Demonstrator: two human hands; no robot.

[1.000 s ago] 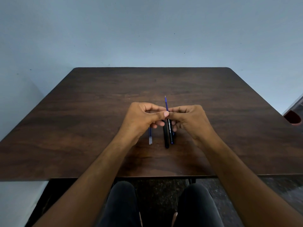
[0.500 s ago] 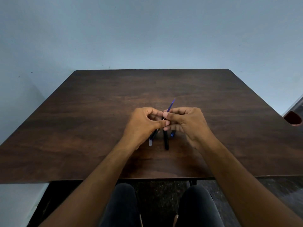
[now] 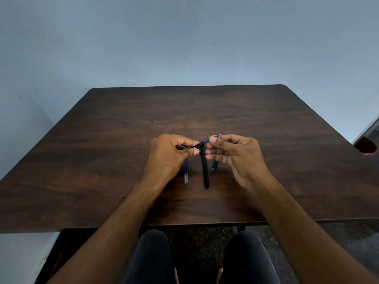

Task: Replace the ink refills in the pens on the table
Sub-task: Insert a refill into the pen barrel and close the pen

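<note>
My left hand (image 3: pixel 171 155) grips a black pen barrel (image 3: pixel 194 146) that lies nearly level above the table. A thin blue ink refill (image 3: pixel 211 139) sticks out of the barrel's right end, and my right hand (image 3: pixel 235 154) pinches it near its tip. A second black pen (image 3: pixel 205 171) lies on the dark wooden table (image 3: pixel 102 160) between my hands. Blue refills with clear ends (image 3: pixel 186 173) lie under my left hand. A small dark piece with a blue mark (image 3: pixel 214 166) shows under my right hand.
A red round object (image 3: pixel 366 147) sits beyond the table's right edge. The blue-grey wall stands behind the table's far edge. My knees are under the near edge.
The held pen has tipped from upright to nearly level, tip to the right. My hands have drawn apart, exposing more of the blue refill. The pen on the table has stayed put.
</note>
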